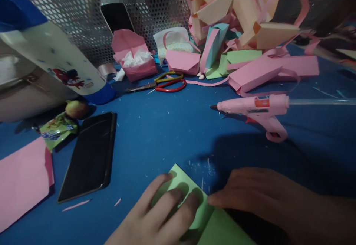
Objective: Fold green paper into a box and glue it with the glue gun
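A sheet of light green paper (222, 224) lies at the bottom of the view, with a crease running across it and one corner pointing away from me. My left hand (164, 211) rests on its left part, fingers spread and pressing down. From the right, my right hand (258, 196) reaches the paper's far edge near the crease. Its fingers are bent together with a fingertip on that edge; the thumb is hidden. Beyond my right hand lies a pink hot glue gun (256, 105) with a clear glue stick, its nozzle pointing left.
Scissors (158, 83) lie mid-table. Left are a black phone (90, 156), green wrapper (59, 129), onion (77, 109), pink paper (23, 178) and leaning white-blue bottle (61, 55). Several folded paper bags (258, 72) and a pink box (139, 68) stand along the perforated metal panel (155, 3).
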`<state>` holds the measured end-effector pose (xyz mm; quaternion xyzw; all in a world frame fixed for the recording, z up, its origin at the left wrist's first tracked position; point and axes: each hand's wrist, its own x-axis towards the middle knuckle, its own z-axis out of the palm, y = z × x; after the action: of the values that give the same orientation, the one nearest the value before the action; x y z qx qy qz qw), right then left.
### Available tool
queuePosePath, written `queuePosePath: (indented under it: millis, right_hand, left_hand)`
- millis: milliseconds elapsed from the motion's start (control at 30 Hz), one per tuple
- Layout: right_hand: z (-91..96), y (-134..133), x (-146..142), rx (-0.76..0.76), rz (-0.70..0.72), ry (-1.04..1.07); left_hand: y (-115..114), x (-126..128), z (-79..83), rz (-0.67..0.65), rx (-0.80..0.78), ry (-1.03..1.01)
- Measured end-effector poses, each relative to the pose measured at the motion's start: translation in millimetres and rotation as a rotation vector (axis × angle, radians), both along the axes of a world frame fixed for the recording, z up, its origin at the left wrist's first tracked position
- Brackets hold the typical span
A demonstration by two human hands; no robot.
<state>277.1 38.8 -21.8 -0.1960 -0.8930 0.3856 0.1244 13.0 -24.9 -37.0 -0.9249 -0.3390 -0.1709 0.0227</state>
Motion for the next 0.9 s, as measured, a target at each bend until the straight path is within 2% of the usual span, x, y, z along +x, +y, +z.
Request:
queuePosePath:
  millis: [100, 367, 500, 667, 900]
  right_hand:
    - [3.2, 3, -2, -0.013, 0.048, -0.059]
    - [7.3, 3, -6, -0.015, 0.040, -0.081]
    - [9.1, 3, -7, -0.011, 0.033, -0.103]
    - [8.8, 2, -6, -0.022, 0.017, -0.114]
    - [11.0, 4, -5, -0.010, 0.029, -0.127]
  left_hand:
    - [0, 2, 4.8, -0.011, -0.001, 0.051]
    - [-1, 8, 10.7, -0.002, -0.017, 0.112]
    - [-1, 6, 10.4, -0.007, -0.050, 0.048]
    - [-4, 3, 4.6, 0.039, -0.057, -0.135]
    - [-14, -9, 5.2, 0.001, -0.021, -0.074]
